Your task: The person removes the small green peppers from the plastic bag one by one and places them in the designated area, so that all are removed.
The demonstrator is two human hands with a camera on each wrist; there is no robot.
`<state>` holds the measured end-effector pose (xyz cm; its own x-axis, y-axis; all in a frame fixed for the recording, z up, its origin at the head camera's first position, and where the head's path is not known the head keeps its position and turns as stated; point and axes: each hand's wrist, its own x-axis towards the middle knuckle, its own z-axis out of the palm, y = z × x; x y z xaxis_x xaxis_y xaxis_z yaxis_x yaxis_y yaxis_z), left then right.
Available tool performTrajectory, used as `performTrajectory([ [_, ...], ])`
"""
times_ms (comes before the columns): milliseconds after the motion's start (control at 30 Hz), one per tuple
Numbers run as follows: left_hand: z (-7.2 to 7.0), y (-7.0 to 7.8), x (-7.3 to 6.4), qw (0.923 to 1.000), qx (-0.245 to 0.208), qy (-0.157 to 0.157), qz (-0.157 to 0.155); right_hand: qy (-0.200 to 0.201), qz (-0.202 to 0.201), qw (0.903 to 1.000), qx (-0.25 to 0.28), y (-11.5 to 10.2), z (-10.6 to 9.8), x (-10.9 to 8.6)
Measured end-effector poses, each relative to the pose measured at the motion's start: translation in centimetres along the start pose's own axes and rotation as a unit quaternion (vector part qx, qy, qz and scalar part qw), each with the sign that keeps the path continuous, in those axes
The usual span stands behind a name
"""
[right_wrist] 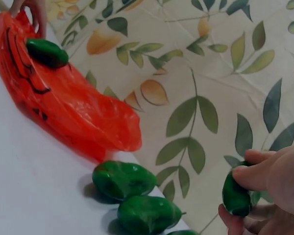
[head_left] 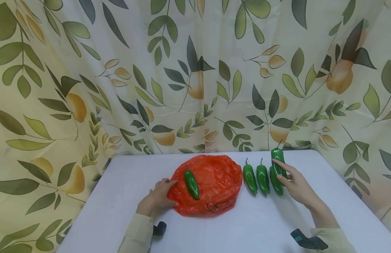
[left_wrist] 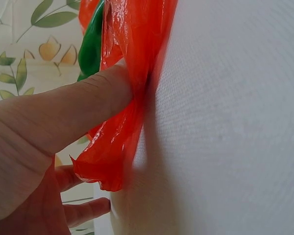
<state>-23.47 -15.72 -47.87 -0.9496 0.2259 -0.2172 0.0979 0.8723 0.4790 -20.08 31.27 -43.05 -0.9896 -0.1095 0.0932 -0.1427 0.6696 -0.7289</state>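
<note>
A crumpled red plastic bag (head_left: 219, 179) lies on the table, with one green pepper (head_left: 191, 185) resting on top of it. My left hand (head_left: 158, 196) grips the bag's left edge; the thumb (left_wrist: 88, 105) presses into the film in the left wrist view. Right of the bag, three green peppers stand in a row: a first pepper (head_left: 250, 180), a second pepper (head_left: 263, 180) and a third pepper (head_left: 275, 182). My right hand (head_left: 296, 182) pinches another green pepper (right_wrist: 236, 194) between thumb and fingers, raised over the third one and partly hiding it.
The white table (head_left: 246, 228) ends at a patterned leaf-and-fruit curtain (head_left: 202, 88) behind the things. Black marks show on the bag's near side. Dark straps sit at both wrists, including a strap (head_left: 309, 240) by the right sleeve.
</note>
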Motion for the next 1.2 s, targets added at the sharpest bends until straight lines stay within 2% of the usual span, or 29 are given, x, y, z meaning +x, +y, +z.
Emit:
performTrajectory([
  [333,-0.4,0.1,0.0,0.9999,0.008,0.004,0.006,-0.033,0.058,0.9974,-0.026,2.9,-1.1,0.7],
  [700,-0.2,-0.1,-0.1,1.0000,0.002,0.003,0.000,-0.045,0.083,0.9955,0.008,5.6,-0.5,0.7],
  [967,0.1,-0.1,0.0,1.0000,-0.001,0.002,0.000,-0.026,0.079,0.9952,-0.053,6.5,-0.1,0.4],
  [1100,0.1,0.0,0.0,1.0000,-0.002,0.003,-0.001,-0.024,0.094,0.9916,-0.085,6.6,0.0,0.3],
  [1200,0.1,0.0,0.0,1.0000,-0.003,0.002,0.000,-0.030,0.105,0.9904,-0.084,6.8,0.0,0.3],
])
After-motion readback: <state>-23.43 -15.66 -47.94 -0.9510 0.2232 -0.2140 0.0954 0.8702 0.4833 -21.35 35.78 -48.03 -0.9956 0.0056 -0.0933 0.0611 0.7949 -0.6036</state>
